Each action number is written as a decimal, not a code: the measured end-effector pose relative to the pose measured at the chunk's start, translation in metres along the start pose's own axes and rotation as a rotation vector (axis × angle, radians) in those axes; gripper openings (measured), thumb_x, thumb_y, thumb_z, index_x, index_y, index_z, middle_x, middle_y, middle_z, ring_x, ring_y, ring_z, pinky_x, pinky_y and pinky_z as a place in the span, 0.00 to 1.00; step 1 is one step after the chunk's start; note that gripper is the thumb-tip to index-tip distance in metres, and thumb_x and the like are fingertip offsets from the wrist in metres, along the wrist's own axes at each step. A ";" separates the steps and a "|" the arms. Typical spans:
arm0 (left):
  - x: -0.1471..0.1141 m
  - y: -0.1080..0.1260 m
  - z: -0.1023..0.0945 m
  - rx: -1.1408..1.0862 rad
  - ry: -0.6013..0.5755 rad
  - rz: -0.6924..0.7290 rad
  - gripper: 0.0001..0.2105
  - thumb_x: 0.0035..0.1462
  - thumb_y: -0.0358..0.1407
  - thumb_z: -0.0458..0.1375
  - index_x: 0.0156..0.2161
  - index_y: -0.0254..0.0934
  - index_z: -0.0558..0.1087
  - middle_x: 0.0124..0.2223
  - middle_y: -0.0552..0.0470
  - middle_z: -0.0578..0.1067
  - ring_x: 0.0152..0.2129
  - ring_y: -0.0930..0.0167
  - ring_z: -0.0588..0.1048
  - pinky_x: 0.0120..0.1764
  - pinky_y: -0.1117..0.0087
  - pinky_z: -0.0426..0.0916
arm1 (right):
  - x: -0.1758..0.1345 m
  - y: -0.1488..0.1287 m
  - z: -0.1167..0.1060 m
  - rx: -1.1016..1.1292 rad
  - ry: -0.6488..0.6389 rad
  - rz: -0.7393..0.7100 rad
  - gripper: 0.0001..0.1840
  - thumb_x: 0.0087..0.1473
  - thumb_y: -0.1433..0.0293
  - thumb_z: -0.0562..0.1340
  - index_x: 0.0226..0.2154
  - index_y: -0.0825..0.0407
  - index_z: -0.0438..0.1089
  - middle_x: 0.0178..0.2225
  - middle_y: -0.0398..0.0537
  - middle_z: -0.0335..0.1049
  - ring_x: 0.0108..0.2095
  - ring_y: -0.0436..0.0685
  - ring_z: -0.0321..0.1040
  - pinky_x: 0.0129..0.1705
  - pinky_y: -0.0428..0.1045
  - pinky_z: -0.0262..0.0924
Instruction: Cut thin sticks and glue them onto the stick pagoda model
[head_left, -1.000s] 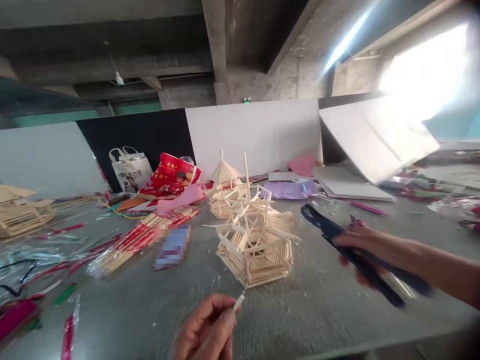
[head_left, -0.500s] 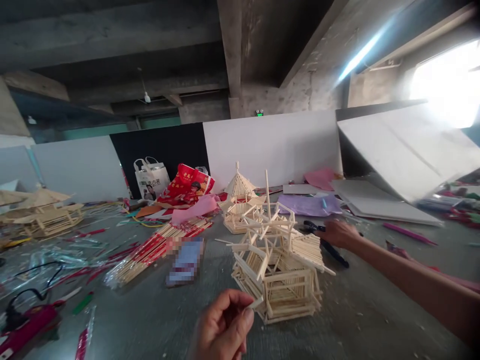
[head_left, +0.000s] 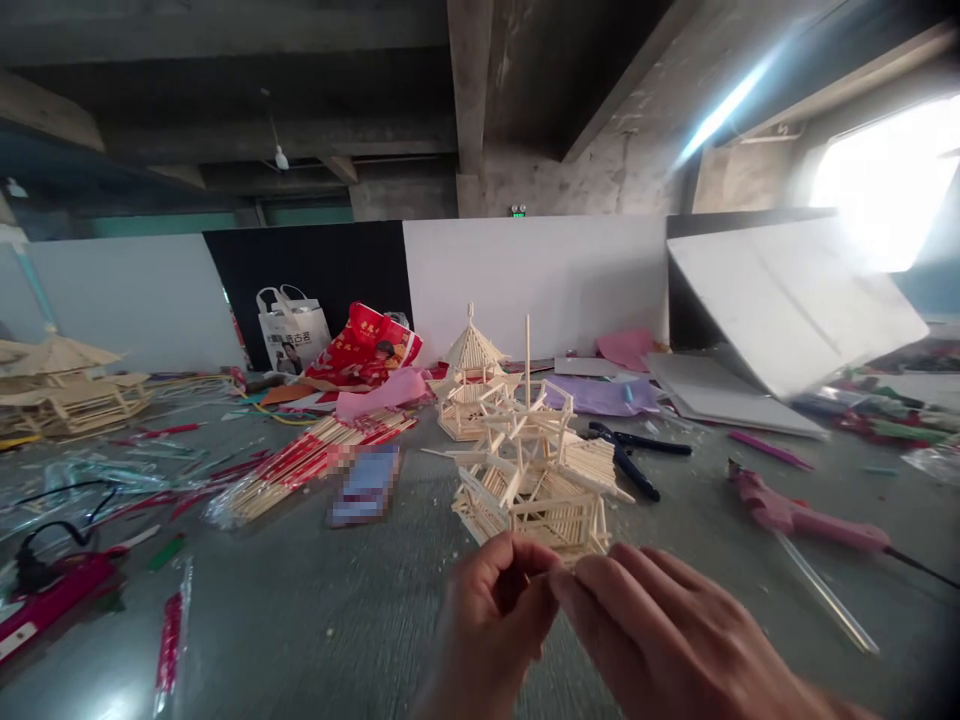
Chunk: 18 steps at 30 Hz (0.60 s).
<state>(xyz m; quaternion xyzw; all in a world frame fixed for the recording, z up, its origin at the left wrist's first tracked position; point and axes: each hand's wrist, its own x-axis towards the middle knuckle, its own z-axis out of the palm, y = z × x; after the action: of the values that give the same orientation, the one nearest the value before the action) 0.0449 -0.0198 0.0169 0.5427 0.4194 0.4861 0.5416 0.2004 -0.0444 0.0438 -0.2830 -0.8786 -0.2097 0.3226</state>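
Close in front of the half-built stick pavilion (head_left: 540,480), my left hand (head_left: 499,620) and my right hand (head_left: 660,620) meet at the fingertips. Both are closed in a pinch. The short wooden stick seen in my left fingers a moment earlier is now almost wholly covered by them. What my right fingers grip is hidden. The pavilion has a railed base, a ribbed roof panel on its right and one tall upright stick. Behind it stands a finished stick pavilion (head_left: 471,365) with a pointed roof. Dark-handled pliers (head_left: 634,455) lie open to the right.
A pink glue gun (head_left: 806,515) with a clear glue stick lies at right. Bagged wooden sticks (head_left: 300,470) and a phone-like blurred item (head_left: 365,487) lie left of the pavilion. A red power strip (head_left: 56,605) is at far left. White boards (head_left: 735,395) lean behind.
My right hand has left the pliers and come to my left hand in front of the pavilion. The pliers stay on the table. The view has shifted slightly, and the glue gun now shows fully.
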 end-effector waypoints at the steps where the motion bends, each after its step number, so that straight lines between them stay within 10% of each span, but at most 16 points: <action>1: -0.001 -0.002 0.000 -0.018 -0.007 -0.014 0.13 0.46 0.44 0.61 0.28 0.34 0.70 0.15 0.60 0.61 0.09 0.83 0.56 0.12 0.82 0.50 | -0.001 0.000 0.003 0.001 -0.013 -0.009 0.12 0.59 0.74 0.50 0.37 0.58 0.68 0.27 0.47 0.66 0.27 0.51 0.63 0.28 0.47 0.61; 10: 0.007 -0.020 -0.003 -0.342 0.066 0.006 0.18 0.44 0.43 0.64 0.37 0.33 0.69 0.21 0.60 0.68 0.08 0.84 0.59 0.10 0.82 0.50 | 0.006 0.028 0.026 -0.175 0.059 0.076 0.11 0.58 0.76 0.50 0.29 0.55 0.66 0.27 0.45 0.61 0.26 0.52 0.58 0.25 0.49 0.55; 18: -0.004 -0.025 -0.024 -0.231 0.246 0.048 0.13 0.47 0.40 0.62 0.34 0.32 0.70 0.20 0.59 0.67 0.10 0.84 0.58 0.13 0.83 0.51 | 0.034 0.071 0.040 -0.352 -0.291 0.164 0.09 0.55 0.78 0.53 0.26 0.53 0.64 0.29 0.44 0.62 0.26 0.51 0.61 0.23 0.48 0.42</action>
<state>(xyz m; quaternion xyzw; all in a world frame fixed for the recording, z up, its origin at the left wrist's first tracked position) 0.0227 -0.0178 -0.0096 0.4230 0.4108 0.6065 0.5334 0.2054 0.0432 0.0523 -0.4326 -0.8398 -0.2895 0.1544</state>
